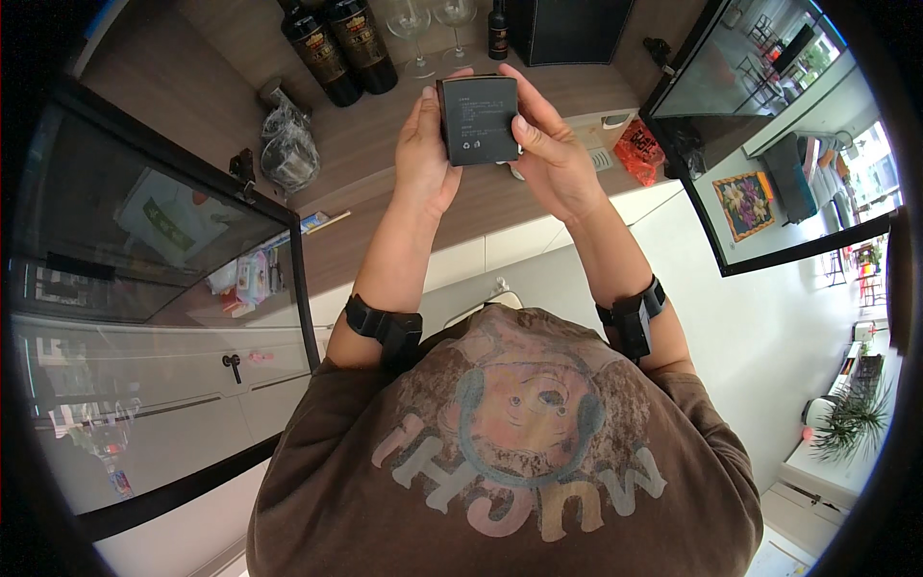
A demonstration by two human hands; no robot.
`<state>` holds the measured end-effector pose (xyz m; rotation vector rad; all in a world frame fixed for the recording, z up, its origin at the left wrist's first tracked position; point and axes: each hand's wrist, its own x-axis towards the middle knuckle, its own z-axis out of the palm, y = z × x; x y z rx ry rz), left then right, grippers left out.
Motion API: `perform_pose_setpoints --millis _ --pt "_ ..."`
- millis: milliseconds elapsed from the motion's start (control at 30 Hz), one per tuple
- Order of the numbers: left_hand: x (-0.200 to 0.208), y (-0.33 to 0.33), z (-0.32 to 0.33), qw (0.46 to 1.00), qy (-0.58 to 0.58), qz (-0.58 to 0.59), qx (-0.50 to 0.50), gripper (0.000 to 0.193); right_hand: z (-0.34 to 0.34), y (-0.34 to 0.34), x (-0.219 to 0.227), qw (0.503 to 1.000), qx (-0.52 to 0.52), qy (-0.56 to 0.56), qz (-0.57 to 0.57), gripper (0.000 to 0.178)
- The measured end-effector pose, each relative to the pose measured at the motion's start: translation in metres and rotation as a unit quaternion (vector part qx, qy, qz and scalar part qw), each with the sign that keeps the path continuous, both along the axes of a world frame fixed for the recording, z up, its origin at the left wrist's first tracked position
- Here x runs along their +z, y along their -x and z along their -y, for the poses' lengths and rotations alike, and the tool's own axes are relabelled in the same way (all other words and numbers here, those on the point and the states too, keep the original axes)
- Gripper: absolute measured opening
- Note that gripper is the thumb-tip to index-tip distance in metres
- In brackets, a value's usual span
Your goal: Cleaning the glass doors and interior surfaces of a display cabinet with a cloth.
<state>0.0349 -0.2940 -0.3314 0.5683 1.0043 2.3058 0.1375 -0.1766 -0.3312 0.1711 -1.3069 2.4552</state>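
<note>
Between my two hands is a small black box (479,121) with fine pale print on the side facing me. My left hand (423,154) presses along its left side, with the thumb at the upper left edge. From the other side my right hand (556,154) grips it, its thumb on the right edge and fingers reaching behind. The box is held up in front of the cabinet shelf, and its far side is hidden. Two dark bottles (346,48) and two stemmed glasses (411,29) stand on the shelf beyond my hands.
Glass-fronted cabinet doors stand swung out at left (304,288) and right (711,231). A plastic-wrapped object (288,149) sits on the shelf's left. Further back are a small dark bottle (497,31) and a large black box (577,29). An orange-red bag (638,154) lies at right.
</note>
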Motion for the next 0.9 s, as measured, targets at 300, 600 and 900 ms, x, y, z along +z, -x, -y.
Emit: perform_pose_setpoints --millis 300,600,900 --pt "-0.0058 0.0024 0.0010 1.000 0.002 -0.016 -0.007 0.044 0.0020 -0.0023 0.0016 1.000 0.000 -0.002 -0.001 0.060" --pt "0.0002 -0.0040 0.0025 1.000 0.002 -0.001 0.004 0.044 0.0032 -0.0026 0.0012 1.000 -0.003 -0.012 -0.001 0.060" --pt "0.0003 -0.0044 0.0052 1.000 0.005 0.011 0.006 0.045 0.0055 -0.0030 0.0024 1.000 -0.003 -0.021 0.009 0.061"
